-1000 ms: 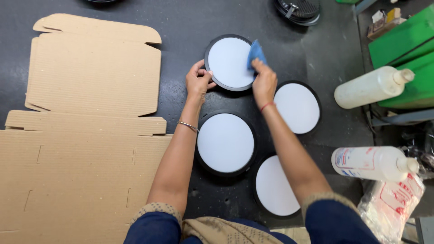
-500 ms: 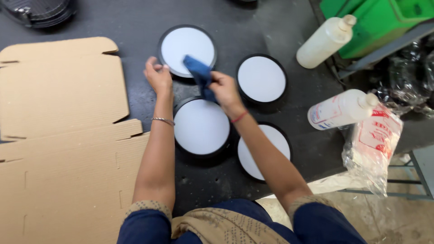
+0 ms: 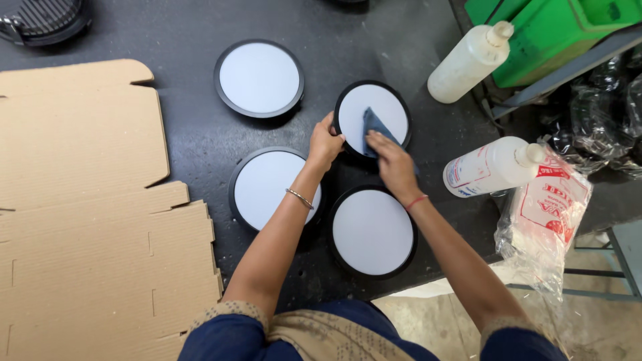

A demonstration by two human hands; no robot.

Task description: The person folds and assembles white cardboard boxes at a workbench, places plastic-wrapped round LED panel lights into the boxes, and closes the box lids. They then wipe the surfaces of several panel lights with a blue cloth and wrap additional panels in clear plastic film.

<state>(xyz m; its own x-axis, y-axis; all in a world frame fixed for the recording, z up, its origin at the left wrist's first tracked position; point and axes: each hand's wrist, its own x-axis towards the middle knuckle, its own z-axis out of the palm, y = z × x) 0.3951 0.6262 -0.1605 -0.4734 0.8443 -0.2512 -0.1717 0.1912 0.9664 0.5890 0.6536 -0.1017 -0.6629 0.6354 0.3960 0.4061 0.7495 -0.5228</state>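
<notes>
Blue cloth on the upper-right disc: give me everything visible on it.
The blue cloth is a small, crumpled piece of soft dull-blue fabric, bunched rather than flat. It lies on the white face of the round black-rimmed disc, toward its lower right. The right hand presses on it with the fingers, covering its lower part. The left hand grips the disc's left rim and does not touch the cloth. No print or hem can be made out.

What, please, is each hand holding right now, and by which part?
The right hand presses a blue cloth flat under its fingers onto the round black-rimmed panel. The left hand grips that panel's left rim.
</notes>
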